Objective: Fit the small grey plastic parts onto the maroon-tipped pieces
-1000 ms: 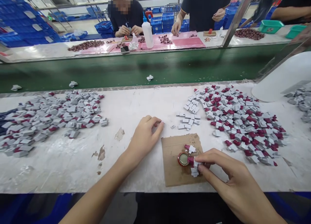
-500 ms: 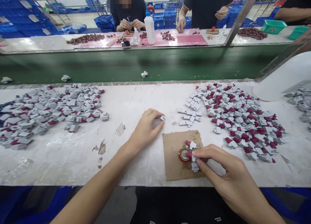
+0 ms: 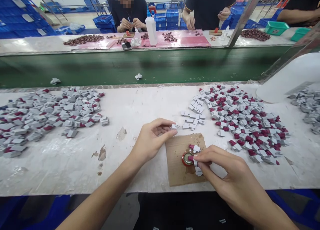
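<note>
My left hand [image 3: 152, 138] pinches a small light grey block [image 3: 175, 126] between thumb and fingertips, just above the upper left part of a brown cardboard piece [image 3: 175, 163]. My right hand [image 3: 227, 170] grips a grey and maroon piece [image 3: 195, 159], its maroon end over a red-rimmed bottle cap [image 3: 187, 158] on the cardboard. Another grey and maroon piece [image 3: 196, 148] lies just beyond the cap. Several loose grey blocks [image 3: 193, 118] are grouped past the cardboard, beside a large pile of grey and maroon pieces [image 3: 250, 126] on the right.
A second pile [image 3: 50, 113] spreads over the left of the white table [image 3: 135, 103]. A white container [image 3: 287, 78] stands at the right. Beyond the table runs a green belt [image 3: 100, 68] with small grey pieces on it. Across it, people work beside a white bottle [image 3: 151, 30].
My left hand has moved right and slightly nearer with its grey block, toward the cardboard. My right hand keeps its piece at the bottle cap. The whole view has shifted slightly.
</note>
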### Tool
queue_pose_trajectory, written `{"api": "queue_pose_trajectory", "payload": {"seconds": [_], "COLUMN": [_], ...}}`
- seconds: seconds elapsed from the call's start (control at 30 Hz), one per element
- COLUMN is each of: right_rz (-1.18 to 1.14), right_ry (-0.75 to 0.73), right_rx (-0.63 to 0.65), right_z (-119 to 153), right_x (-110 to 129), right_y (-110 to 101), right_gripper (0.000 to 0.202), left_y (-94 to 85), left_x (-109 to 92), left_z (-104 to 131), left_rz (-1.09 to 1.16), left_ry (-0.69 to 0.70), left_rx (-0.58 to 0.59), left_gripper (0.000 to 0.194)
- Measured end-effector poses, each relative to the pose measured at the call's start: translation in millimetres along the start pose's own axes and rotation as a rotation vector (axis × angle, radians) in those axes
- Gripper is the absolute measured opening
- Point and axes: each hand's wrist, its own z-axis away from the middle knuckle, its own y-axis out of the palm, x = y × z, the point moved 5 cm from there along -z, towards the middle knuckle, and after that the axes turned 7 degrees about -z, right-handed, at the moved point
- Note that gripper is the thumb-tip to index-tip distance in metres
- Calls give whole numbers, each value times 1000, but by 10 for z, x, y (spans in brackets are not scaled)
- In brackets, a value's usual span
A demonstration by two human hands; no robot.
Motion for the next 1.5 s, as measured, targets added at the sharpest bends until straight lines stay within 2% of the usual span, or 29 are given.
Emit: {"api": "queue_pose_trajectory", "payload": {"seconds": [0.13,0.27,0.4,0.67,0.8,1.03,1.13,1.23,1.3,1.37,1.43,1.5], "right_rz": [-156,-586,-827,-812,-691,-526,-449,-192,98,426,538,600], "right_ry": [62,140,189,215,192,141,143,155,188,254,323,395], "right_rx": [-122,-305,-311,-333,-362,-240,-189,-95,-168,-395,-544,-626], "right_z": [-24,-121,-221,-238,-251,-395,-555,-883,-1220,-1605,-1993,-2320], "right_x": [-57,-228,-330,-373,-354,-214,-160,-145,-208,-318,-489,-693], "right_y": [-144,-248,-205,-197,-238,-339,-397,-589,-912,-1380,-1807,-2143], "right_gripper": [8,11,11,14,16,9,15,22,26,29,40,39], "left_y": [100,299,486,614,620,572,528,476,383,234,87,-26], "left_x": [-89,-257,-374,-335,-295,-358,-434,-499,-506,-476,-405,-323], "left_z": [133,231,232,171,159,78,-112,-469,-819,-1221,-1613,-1953], "left_rz": [131,286,425,484,454,317,221,17,-179,-342,-405,-436], "left_ry": [-82,-121,-97,-107,-107,-58,8,103,128,84,-12,-84], "left_rx": [86,205,263,278,278,297,311,333,230,31,-141,-244], "left_gripper": [21,20,22,18,20,17,12,12,12,10,7,6]}}
